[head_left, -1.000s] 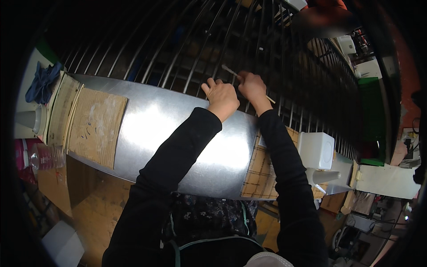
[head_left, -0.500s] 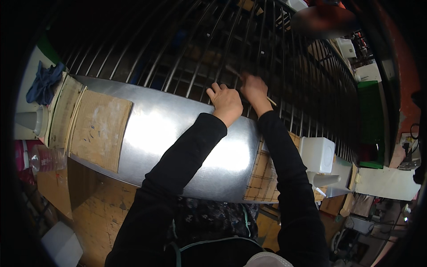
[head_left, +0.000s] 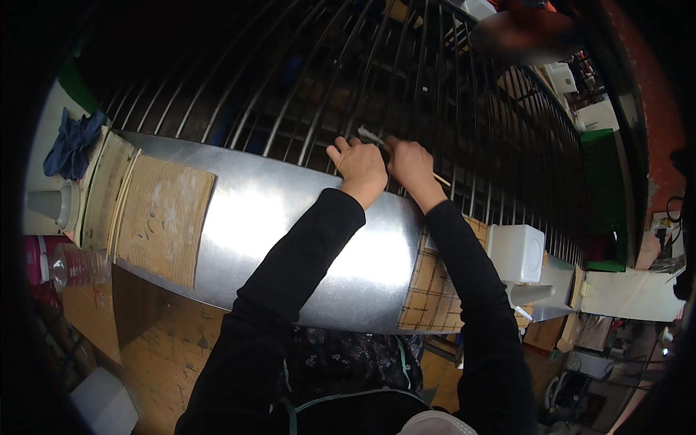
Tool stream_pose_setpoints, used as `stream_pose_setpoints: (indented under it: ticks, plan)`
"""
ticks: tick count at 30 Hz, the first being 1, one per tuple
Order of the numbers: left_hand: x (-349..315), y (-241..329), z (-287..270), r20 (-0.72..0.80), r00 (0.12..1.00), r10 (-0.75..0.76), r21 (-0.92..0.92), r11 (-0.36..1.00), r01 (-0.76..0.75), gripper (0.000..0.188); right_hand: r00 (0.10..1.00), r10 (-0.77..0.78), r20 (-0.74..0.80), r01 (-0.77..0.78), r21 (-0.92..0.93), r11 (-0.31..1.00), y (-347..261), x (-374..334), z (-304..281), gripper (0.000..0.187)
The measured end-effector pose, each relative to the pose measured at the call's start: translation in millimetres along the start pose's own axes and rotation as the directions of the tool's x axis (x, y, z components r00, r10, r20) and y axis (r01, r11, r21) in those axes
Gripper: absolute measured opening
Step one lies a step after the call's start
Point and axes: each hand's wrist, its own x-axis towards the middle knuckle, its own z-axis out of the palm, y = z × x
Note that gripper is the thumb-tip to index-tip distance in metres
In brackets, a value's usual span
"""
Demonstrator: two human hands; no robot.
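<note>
Nearest, at the bottom of the frame, a dark flower-patterned fabric apron point(head_left: 348, 362) lies below a broad, shiny grey metal sheet point(head_left: 355, 290), which both black-sleeved forearms cross. Right of centre, under the right forearm, lies a tan, grid-marked flat board point(head_left: 428, 293), with a white, box-shaped plastic container point(head_left: 517, 254) just beyond it; at left rests a brown ribbed cardboard piece point(head_left: 165, 221). Just above the frame's centre, at the sheet's far edge, the left hand point(head_left: 362, 168) has its fingers bent and slightly spread by the bars; whether they grip anything I cannot tell. Beside it, the right hand point(head_left: 411, 165) has its fingers closed around a thin, pale-handled brush-like stick with a whitish tip point(head_left: 371, 135), slanting from upper left to lower right, its tip near the left fingers. Over the last second the right hand and that tip have come lower in the frame, closer to the left hand, so the work now seems to centre on the near part of the bars. Farthest, the dark, parallel metal bars point(head_left: 274, 133) run up into the shadowed top of the frame.
</note>
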Motion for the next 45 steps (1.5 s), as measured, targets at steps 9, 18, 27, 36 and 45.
stream_pose_setpoints:
  ticks: [9,18,27,36,45]
  plan:
    - [-1.3,-1.5,-3.7,0.034,0.999,-0.008,-0.004,1.000,0.008,0.015,0.994,0.039,-0.100,-0.031,0.075,0.997,-1.5,21.5,1.8,0.014]
    - [-0.2,-3.7,-1.8,0.034,0.999,-0.004,-0.020,1.000,0.005,0.018,0.996,0.021,-0.090,-0.013,0.089,0.996,-4.7,11.1,7.1,0.014]
    - [2.2,-4.8,0.1,0.012,1.000,-0.010,-0.033,0.999,0.010,0.019,1.000,0.003,0.018,-0.004,0.084,0.996,-3.2,0.1,4.4,0.017]
    - [2.7,-5.7,-8.2,0.115,0.993,-0.029,-0.015,0.999,0.031,0.021,0.996,0.088,0.000,-0.087,0.071,0.994,-7.0,32.7,7.7,0.020]
    - [1.3,-6.3,-7.4,0.119,0.993,-0.022,0.001,1.000,0.022,0.025,0.985,0.160,0.058,-0.162,0.034,0.986,-17.1,35.3,-4.4,0.027]
